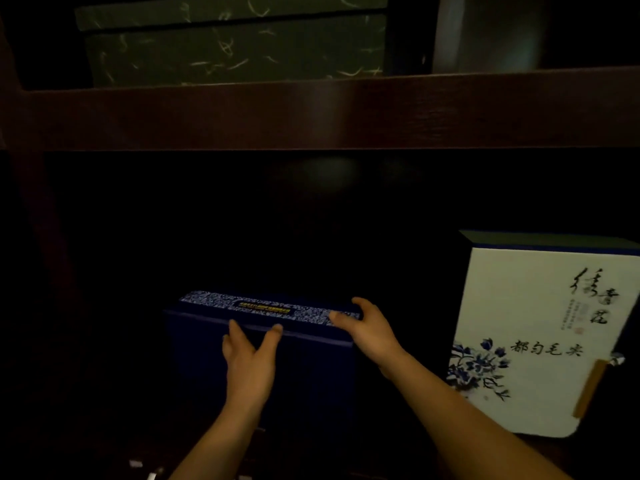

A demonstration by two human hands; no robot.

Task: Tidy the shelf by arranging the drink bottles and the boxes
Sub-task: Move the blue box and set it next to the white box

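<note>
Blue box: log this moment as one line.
blue box: upright | left hand: flat on its front | right hand: grips its top right end | white box: upright to the right, apart

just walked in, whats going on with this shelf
A person has both hands on a dark blue box standing in the lower compartment of a dark wooden shelf. The left hand lies flat against its front near the top edge, and the right hand grips its top right corner. A white box with blue flowers stands upright to its right, apart from it. A green box sits on the level above.
</note>
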